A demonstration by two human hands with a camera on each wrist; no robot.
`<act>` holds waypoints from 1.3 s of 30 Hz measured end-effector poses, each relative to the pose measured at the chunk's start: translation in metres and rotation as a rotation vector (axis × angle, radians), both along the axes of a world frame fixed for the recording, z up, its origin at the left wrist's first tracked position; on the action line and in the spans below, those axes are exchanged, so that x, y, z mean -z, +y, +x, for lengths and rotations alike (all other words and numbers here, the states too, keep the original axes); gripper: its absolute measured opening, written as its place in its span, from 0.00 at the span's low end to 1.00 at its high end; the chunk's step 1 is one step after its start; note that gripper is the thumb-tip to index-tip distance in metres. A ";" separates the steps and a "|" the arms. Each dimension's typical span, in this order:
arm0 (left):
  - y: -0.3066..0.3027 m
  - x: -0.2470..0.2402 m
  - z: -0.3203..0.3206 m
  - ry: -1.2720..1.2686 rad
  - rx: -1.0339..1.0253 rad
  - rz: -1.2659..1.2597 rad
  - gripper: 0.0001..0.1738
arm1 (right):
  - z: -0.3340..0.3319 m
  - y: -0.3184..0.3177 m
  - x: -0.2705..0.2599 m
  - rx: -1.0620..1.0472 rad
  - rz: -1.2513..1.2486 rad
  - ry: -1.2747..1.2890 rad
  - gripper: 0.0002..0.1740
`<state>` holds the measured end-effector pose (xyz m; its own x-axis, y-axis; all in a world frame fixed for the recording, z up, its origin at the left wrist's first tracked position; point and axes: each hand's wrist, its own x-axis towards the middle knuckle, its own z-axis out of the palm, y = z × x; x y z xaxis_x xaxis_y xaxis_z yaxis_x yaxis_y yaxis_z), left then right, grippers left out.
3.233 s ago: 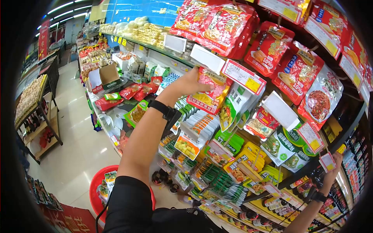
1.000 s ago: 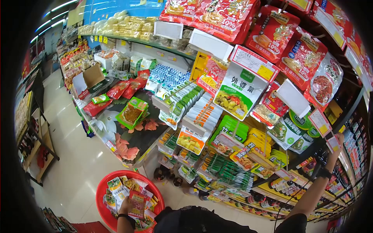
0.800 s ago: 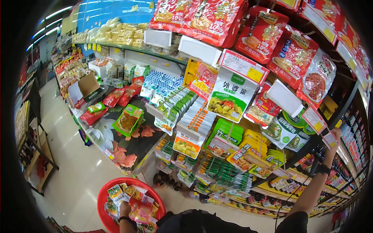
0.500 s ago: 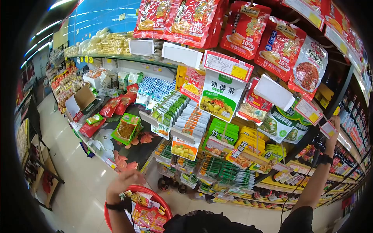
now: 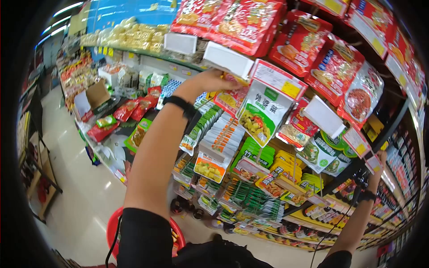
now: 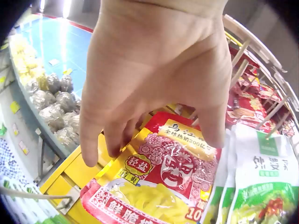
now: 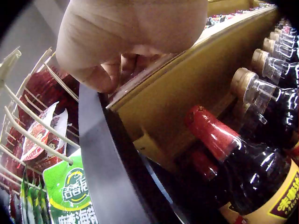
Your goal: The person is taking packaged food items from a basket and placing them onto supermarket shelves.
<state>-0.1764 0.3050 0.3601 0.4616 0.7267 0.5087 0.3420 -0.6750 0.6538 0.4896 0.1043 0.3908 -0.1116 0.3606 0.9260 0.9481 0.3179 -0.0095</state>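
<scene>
In the left wrist view, my left hand (image 6: pixel 159 70) reaches over a red and yellow packet of pickled vegetables (image 6: pixel 168 172). The thumb lies at its right side and the fingers extend down toward its left. The head view has this hand (image 5: pixel 203 85) in front of the hanging row, beside a white and green packet (image 5: pixel 261 114). My right hand (image 5: pixel 377 167) is at the end of the rack on the far right. Seen from its own wrist, the right hand (image 7: pixel 131 37) curls its fingers over the edge of a yellowish shelf board (image 7: pixel 173 93).
A red basket (image 5: pixel 111 223) stands on the floor, partly hidden by my left arm. White price cards (image 5: pixel 228 60) jut out above the hanging packets. Dark bottles (image 7: pixel 252 168) line the shelf under my right hand. A black post (image 7: pixel 112 163) divides rack and bottles.
My left hand put a red packet into the basket and let go of it. It has since risen from the basket to the hanging packets. My right hand stays at the shelf.
</scene>
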 end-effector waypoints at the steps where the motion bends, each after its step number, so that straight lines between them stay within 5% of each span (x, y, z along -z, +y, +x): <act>1: 0.008 0.003 0.005 -0.025 -0.014 0.077 0.29 | -0.010 -0.003 0.000 -0.005 0.014 -0.031 0.06; 8: 0.033 0.019 0.002 -0.298 -0.105 -0.282 0.23 | 0.000 0.003 0.004 0.046 0.063 -0.107 0.09; 11: 0.021 0.014 0.001 -0.363 0.175 -0.243 0.23 | 0.006 0.004 0.007 0.086 0.089 -0.162 0.10; 18: 0.035 0.031 0.003 -0.489 0.256 -0.244 0.33 | 0.042 0.005 0.012 0.033 -0.019 -0.067 0.23; 24: 0.000 0.025 0.008 -0.459 0.218 -0.240 0.36 | 0.041 0.006 0.014 -0.016 -0.018 -0.026 0.25; 27: 0.003 0.024 0.004 -0.412 0.091 -0.218 0.39 | 0.042 0.006 0.013 -0.003 -0.014 -0.098 0.25; 30: -0.016 0.021 -0.004 -0.435 -0.011 -0.145 0.39 | -0.001 0.004 0.011 -0.018 0.068 -0.069 0.11; 39: -0.050 0.013 -0.032 -0.351 -0.093 0.016 0.42 | -0.014 0.004 0.009 0.004 0.108 -0.097 0.08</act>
